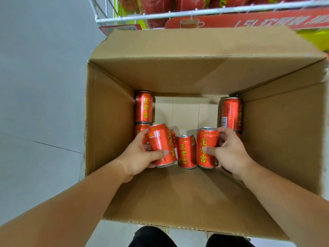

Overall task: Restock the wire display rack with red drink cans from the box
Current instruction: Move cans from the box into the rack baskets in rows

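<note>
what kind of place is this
Most likely a shop or supermarket aisle. A white wire display rack with a red promotional sign holds red goods, and an open cardboard box of identical red drink cans sits on a pale tiled floor before it.

Pale grey tiled floor (35, 86) (thin seams)

Red cans (187, 151) read 王老吉; rack sign (267, 20) illegible.
</note>
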The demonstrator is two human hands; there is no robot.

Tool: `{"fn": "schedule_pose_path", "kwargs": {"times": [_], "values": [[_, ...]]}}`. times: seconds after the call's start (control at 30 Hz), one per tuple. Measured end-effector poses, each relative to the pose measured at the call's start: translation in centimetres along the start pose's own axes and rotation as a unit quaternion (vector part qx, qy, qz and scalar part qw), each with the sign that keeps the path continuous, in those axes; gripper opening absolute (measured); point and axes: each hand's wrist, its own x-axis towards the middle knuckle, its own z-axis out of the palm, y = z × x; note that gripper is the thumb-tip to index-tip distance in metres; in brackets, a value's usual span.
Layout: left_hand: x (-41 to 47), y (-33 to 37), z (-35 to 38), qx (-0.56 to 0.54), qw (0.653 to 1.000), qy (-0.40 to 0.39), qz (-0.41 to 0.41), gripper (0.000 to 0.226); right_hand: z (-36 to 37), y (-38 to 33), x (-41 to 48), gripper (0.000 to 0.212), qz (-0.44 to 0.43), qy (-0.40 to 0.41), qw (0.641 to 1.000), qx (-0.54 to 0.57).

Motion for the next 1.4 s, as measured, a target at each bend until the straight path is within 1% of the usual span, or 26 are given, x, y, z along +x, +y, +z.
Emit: {"fn": "schedule_pose_path", "kwargs": {"times": [0.13, 0.3, 0.53, 0.67, 0.83, 0.97, 1.07, 1.23, 1.3, 1.4], "values": [[-3.5, 3.6, -0.4, -0.013, 0.999, -0.030, 0.003, 0.087, -2.6, -3.9, -2.7, 0.068, -0.007, -0.025, 0.999, 0.046], [-9.3, 9.1, -0.7, -0.050, 0.996, -0.077, 0.019, 0.088, -6.0, -9.4, -7.5, 0.067, -0.062, -0.035, 0.997, 0.039], [-19.5, 17.1, -0.4, -0.139, 0.979, -0.138, 0.062, 0.088, -10.9, -18.5, -16.5, 0.054, -0.148, -0.049, 0.986, 0.063], [-25.0, 21.5, 0.3, -0.163, 0.973, -0.128, 0.104, 0.088, -13.4, -23.0, -21.6, 0.055, -0.176, -0.037, 0.981, 0.077], [-32.2, 27.4, 0.8, -0.135, 0.972, -0.115, 0.157, 0.086, -15.8, -28.7, -28.6, 0.056, -0.211, -0.024, 0.971, 0.114], [-38.7, 32.1, 0.7, -0.107, 0.968, -0.100, 0.204, 0.081, -17.5, -33.5, -35.6, 0.066, -0.238, 0.010, 0.964, 0.122], [-43.6, 35.5, 0.4, -0.089, 0.962, -0.094, 0.241, 0.081, -18.5, -36.9, -40.9, 0.060, -0.270, 0.042, 0.956, 0.108], [-51.3, 41.7, -0.1, -0.053, 0.949, -0.092, 0.297, 0.079, -20.2, -42.7, -48.5, 0.056, -0.328, 0.067, 0.934, 0.120], [-54.4, 44.0, -0.3, -0.030, 0.943, -0.091, 0.318, 0.082, -20.7, -45.0, -51.6, 0.059, -0.347, 0.081, 0.926, 0.122], [-59.3, 47.1, -0.8, 0.006, 0.932, -0.087, 0.352, 0.096, -21.4, -48.5, -56.2, 0.061, -0.390, 0.104, 0.905, 0.134]]}}
